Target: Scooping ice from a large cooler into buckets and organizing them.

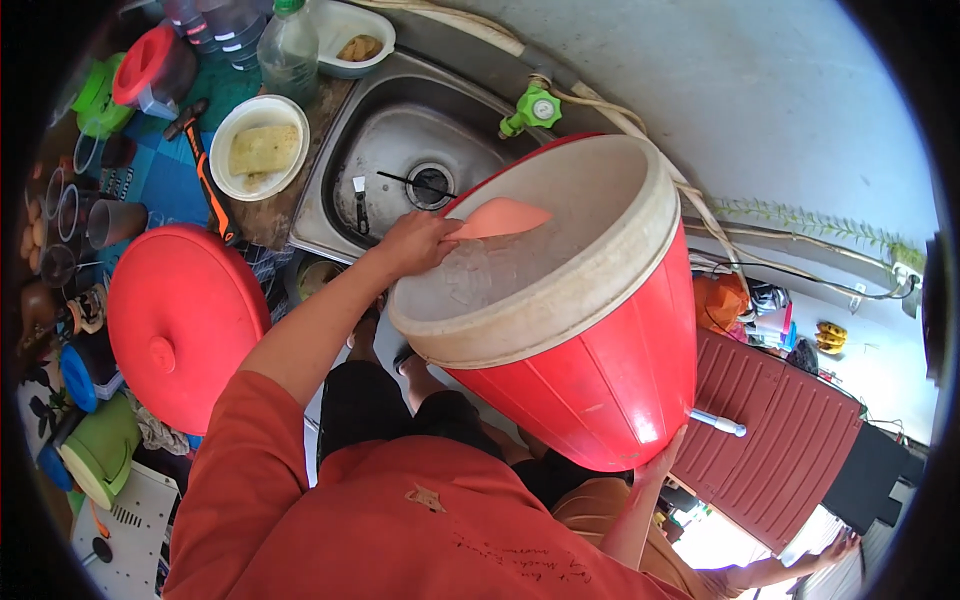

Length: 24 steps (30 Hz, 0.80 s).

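Observation:
A large red insulated bucket (600,400) with a pale rim and lining is tilted, its mouth toward the sink. Clear, ice-like pieces (470,275) lie inside, low against the wall. My left hand (418,244) is closed over the near-left part of the rim, fingers reaching inside. At those fingertips is an orange, pointed, scoop-like piece (505,217); whether they grip it too, I cannot tell. My right hand (658,458) holds the bucket low, at its base, with some fingers hidden. Beside it a pale spout-like rod (718,422) sticks out. Left of my arm is a round red lid (185,325).
Beyond the bucket lies a steel sink (385,120) with a green tap (532,108). A white bowl (260,148), a hammer (207,175), a bottle (288,55) and cups crowd the left counter. Another person's hand (835,552) is at lower right, near a maroon ribbed panel (765,430).

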Motion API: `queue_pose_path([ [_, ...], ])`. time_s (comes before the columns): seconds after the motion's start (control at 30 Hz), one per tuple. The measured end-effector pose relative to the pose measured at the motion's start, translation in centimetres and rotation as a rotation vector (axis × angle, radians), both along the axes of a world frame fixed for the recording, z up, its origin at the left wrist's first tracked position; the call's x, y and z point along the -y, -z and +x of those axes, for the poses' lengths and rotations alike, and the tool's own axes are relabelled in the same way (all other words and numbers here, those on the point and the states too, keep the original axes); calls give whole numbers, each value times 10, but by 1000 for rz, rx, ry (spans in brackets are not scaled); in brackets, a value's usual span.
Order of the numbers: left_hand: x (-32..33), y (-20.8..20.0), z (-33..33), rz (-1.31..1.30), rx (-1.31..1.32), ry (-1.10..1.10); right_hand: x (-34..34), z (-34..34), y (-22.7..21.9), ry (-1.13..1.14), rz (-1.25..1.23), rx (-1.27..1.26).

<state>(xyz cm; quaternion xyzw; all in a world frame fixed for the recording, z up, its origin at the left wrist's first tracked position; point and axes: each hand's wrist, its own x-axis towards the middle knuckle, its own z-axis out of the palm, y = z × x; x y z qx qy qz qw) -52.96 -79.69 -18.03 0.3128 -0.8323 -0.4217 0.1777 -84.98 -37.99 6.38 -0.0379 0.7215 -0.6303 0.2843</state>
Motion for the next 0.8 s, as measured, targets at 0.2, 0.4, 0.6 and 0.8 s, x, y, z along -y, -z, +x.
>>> queue_pose_path([
  [0.2, 1, 6, -5, 14, 45, 40, 5, 4, -16, -44, -29, -10],
  [0.4, 10, 37, -3, 231, -289, 136, 33, 24, -50, -67, -60, -22],
  [0.6, 14, 112, -12, 347, -148, 133, 52, 41, -68, 11, -22, -26],
  [0.8, 11, 132, -17, 313, -337, 71, 69, 60, -80, -5, -10, -27],
])
